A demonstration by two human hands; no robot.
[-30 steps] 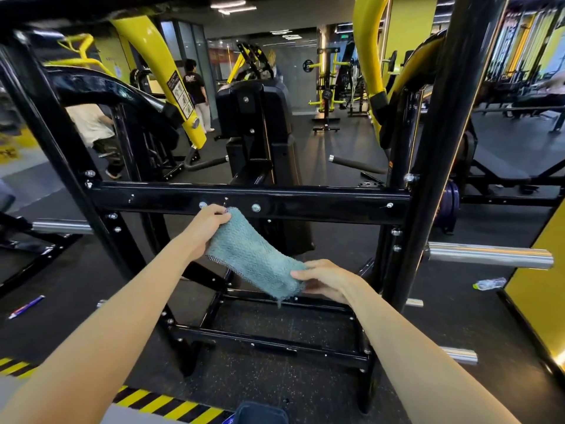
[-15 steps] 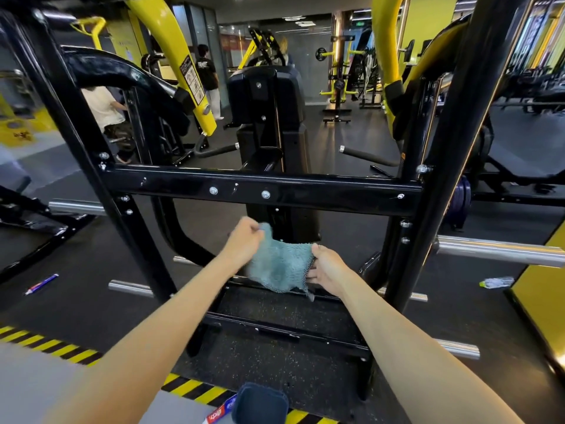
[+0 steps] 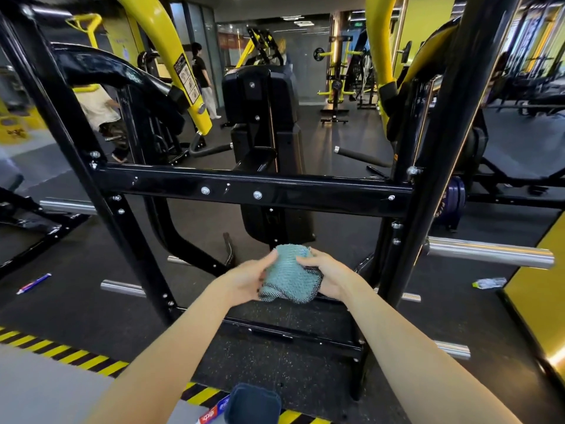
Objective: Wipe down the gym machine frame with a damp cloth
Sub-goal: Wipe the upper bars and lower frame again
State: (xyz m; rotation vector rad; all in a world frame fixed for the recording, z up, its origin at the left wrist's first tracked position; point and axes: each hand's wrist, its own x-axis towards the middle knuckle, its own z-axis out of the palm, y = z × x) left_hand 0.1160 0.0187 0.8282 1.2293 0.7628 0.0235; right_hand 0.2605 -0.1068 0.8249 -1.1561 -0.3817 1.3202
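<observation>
A teal woven cloth (image 3: pixel 289 276) is bunched between both hands, below the black horizontal crossbar (image 3: pixel 305 195) of the gym machine frame. My left hand (image 3: pixel 249 281) cups the cloth from the left, fingers curled round it. My right hand (image 3: pixel 328 275) grips its right side, thumb on top. The cloth touches no part of the frame. Slanted black uprights rise at the left (image 3: pixel 70 130) and the right (image 3: pixel 440 148) of the crossbar.
Chrome weight pegs stick out at the right (image 3: pixel 489 254) and the left (image 3: pixel 67 206). Lower frame rails (image 3: pixel 293 333) cross the rubber floor. A plastic bottle (image 3: pixel 489 283) and a pen (image 3: pixel 33 283) lie on the floor. Yellow-black hazard tape (image 3: pixel 76 359) runs near me. People stand behind the frame.
Both hands drew together and lowered, away from the crossbar. The cloth, stretched out between them a second ago, is now folded into a bundle.
</observation>
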